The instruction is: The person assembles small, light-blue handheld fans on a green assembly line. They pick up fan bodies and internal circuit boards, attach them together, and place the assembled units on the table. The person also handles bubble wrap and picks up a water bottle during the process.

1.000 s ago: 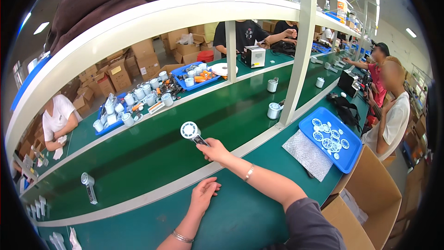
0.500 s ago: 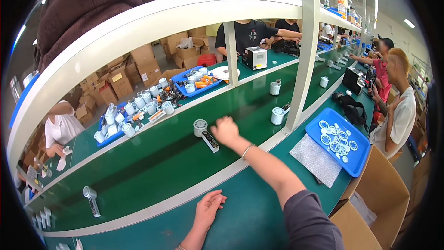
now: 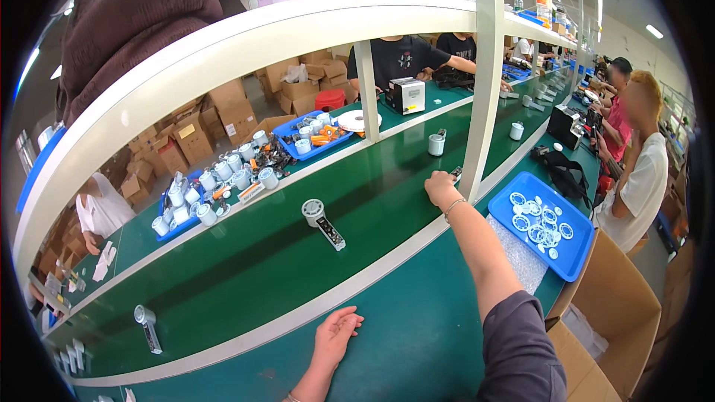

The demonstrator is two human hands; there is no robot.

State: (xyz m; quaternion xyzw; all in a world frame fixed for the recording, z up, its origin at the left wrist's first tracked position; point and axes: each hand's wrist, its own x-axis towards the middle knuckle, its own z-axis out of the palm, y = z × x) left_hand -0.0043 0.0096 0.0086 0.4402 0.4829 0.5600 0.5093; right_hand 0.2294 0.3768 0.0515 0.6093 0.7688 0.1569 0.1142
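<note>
My right hand [image 3: 442, 189] reaches far across the belt to its near rim, beside the white upright post. Its fingers are curled over a white cylindrical device, whose body they hide; the dark end of its arm [image 3: 456, 173] shows just past the hand. My left hand [image 3: 339, 333] rests on the green bench at the front, fingers loosely apart, holding nothing. Another white device with a round head and an open arm showing dark circuitry [image 3: 322, 225] lies mid-belt. A similar device [image 3: 147, 327] lies farther left, and one stands upright [image 3: 436, 143] beyond my right hand.
A blue tray of white rings [image 3: 569, 257] sits at right on bubble wrap [image 3: 521, 260], beside an open carton [image 3: 618, 298]. Across the belt are blue trays of white housings and orange parts [image 3: 279, 135]. A white post [image 3: 485, 82] rises near my right hand. Co-workers stand around the line.
My right hand has moved right, from beside the mid-belt device to the device by the post. The mid-belt device has shifted slightly left and down in view. My left hand stays put.
</note>
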